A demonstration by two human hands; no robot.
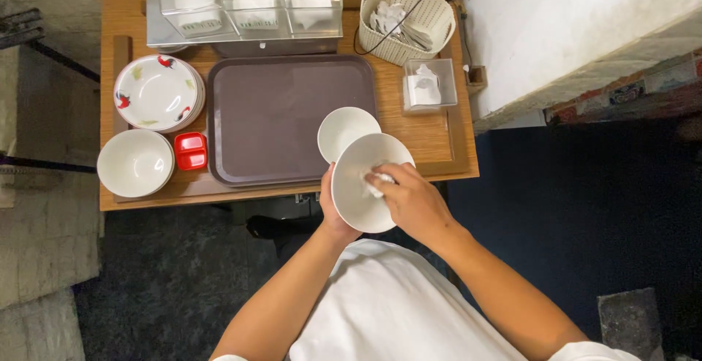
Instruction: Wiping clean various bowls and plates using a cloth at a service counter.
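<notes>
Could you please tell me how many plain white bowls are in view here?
3: one held in the left hand, one on the brown tray, one at the table's front left. That last may be a stack hiding more.

Brown tray (pixel 270 120) (beside red dishes (pixel 191 150))

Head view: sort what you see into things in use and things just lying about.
In use: white bowl held by left hand; white tissue pressed inside by right hand.

Lying about: brown tray, second bowl, rooster plates, red dish, basket.
</notes>
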